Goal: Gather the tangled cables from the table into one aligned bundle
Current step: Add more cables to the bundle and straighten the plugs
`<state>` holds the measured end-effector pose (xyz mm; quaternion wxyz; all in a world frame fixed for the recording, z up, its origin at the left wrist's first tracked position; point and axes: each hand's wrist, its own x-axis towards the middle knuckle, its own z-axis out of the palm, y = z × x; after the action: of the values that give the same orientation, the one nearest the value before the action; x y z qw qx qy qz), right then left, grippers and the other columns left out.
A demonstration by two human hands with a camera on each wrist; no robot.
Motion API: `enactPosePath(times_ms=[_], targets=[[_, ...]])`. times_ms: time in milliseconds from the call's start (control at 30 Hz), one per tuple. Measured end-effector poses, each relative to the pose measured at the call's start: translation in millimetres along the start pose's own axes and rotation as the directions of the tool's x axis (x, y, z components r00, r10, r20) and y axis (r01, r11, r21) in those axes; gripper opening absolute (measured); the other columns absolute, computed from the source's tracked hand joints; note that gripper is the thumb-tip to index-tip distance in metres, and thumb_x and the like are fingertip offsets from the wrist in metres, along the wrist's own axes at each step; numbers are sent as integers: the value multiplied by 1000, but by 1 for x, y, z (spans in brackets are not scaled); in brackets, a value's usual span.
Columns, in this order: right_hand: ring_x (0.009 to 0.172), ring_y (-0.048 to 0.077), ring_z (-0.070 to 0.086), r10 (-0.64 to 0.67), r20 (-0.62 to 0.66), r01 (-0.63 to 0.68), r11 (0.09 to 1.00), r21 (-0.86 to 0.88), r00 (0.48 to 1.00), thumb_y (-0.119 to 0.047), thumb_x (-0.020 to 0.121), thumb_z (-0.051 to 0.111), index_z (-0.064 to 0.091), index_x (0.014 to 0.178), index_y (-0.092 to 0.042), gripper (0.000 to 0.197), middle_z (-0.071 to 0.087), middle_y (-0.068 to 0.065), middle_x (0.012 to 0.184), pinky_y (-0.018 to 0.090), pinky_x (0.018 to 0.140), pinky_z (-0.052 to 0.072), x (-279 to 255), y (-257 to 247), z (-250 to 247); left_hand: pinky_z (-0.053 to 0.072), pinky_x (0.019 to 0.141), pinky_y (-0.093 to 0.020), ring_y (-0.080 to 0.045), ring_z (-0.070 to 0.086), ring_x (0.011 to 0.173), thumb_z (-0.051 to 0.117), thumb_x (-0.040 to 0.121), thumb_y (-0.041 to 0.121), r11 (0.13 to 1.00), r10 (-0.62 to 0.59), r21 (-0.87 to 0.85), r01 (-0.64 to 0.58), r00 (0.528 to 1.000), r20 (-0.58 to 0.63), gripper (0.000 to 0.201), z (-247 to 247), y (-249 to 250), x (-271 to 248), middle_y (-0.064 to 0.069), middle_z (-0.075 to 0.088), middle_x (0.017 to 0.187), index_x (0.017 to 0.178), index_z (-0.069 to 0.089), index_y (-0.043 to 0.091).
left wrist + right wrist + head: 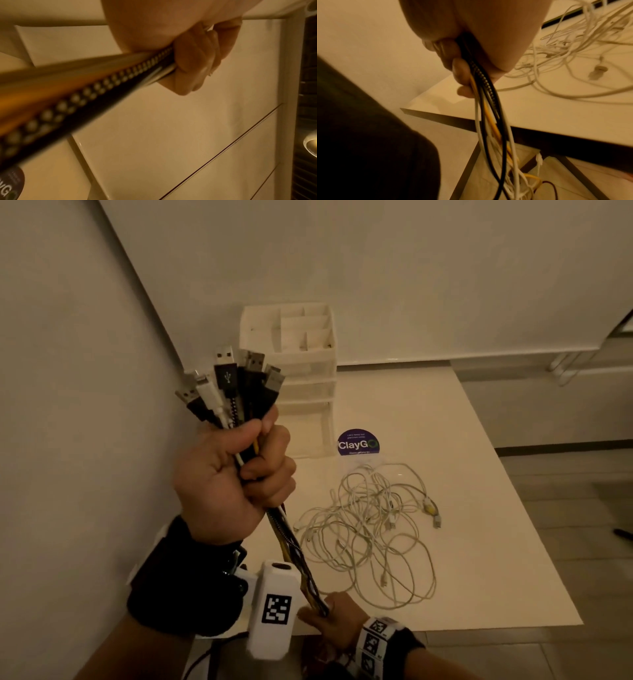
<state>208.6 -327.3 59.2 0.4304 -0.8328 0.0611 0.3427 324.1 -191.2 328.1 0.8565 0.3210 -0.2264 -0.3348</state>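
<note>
My left hand point(236, 470) is raised in a fist around a bundle of black, white, yellow and braided cables point(291, 542). Their USB plugs point(233, 385) fan out above the fist, roughly level. The bundle runs down and right to my right hand point(325, 616), which grips it near the table's front edge. In the left wrist view my fingers point(197, 60) wrap the braided cable point(102, 83). The right wrist view has my right hand point(462, 70) holding the cables point(488, 108), whose loose ends hang below the table edge. A tangle of white cables point(370, 529) lies on the table.
The white table point(479, 559) stands in a corner, with a wall close on the left. A white drawer organiser point(301, 354) sits at its back, and a round purple ClayGo sticker point(358, 443) lies in front of it. Tiled floor lies to the right.
</note>
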Motion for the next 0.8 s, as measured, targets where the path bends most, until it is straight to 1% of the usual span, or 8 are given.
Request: enactPosePath(times_ms=[100,133,167,233,333,433,633,800], targets=[[82,17,53,-152,27,154,981,-122,988,-51,87,62,51,78,-31,24,55,-5,78,18,66,37,-18,7,-21,14,39,-22,-9,20,39,59,84,22,1000,-7,1,7,1000,5,20,-3,0,3,4,27,54,84,41,12],[95,17,54,-182,36,185,972,-142,983,-54,83,65,56,100,-29,32,59,-3,98,20,77,41,-26,11,-29,15,39,-22,-9,20,40,58,85,21,1000,-10,-9,10,1000,3,19,-4,1,4,3,27,54,84,41,12],[109,15,50,-189,54,196,965,-172,980,-58,79,67,49,123,-26,58,54,-2,119,25,90,40,-32,19,-36,17,39,-22,-9,21,40,57,85,20,1000,-10,-17,10,1000,-2,18,-6,1,3,3,28,54,85,41,12],[122,14,39,-176,70,188,940,-283,982,-61,75,68,31,143,-30,83,40,-6,136,32,105,35,-40,40,-50,17,40,-22,-10,21,40,56,86,19,999,-5,-36,5,1000,-17,17,-8,0,2,2,28,55,85,41,11],[118,24,43,-150,68,165,863,-478,986,-45,85,60,32,141,-33,64,38,2,132,40,99,41,-44,70,-63,15,40,-24,-11,22,41,53,88,16,997,-5,-76,3,1000,-25,14,-10,0,2,1,28,55,87,41,9],[119,30,43,-56,54,77,833,-547,997,-23,91,52,33,142,-29,55,38,8,132,41,97,41,-36,83,-65,14,40,-25,-11,22,42,51,89,14,997,-3,-81,0,999,-36,13,-7,-2,3,0,29,56,87,40,9],[118,29,41,-102,-129,23,862,-507,986,-15,94,41,31,141,-36,52,40,4,128,43,95,43,-9,97,-68,17,41,-26,-12,24,43,49,91,12,996,-10,-90,4,998,-60,11,-7,-16,14,-2,29,57,87,40,9],[121,31,39,-127,-159,33,872,-489,979,-11,91,43,24,148,-29,62,37,8,133,39,101,38,16,79,-73,19,43,-28,-13,25,45,42,94,9,988,-16,-152,6,998,-65,6,-9,-17,16,-5,29,59,90,38,7]])
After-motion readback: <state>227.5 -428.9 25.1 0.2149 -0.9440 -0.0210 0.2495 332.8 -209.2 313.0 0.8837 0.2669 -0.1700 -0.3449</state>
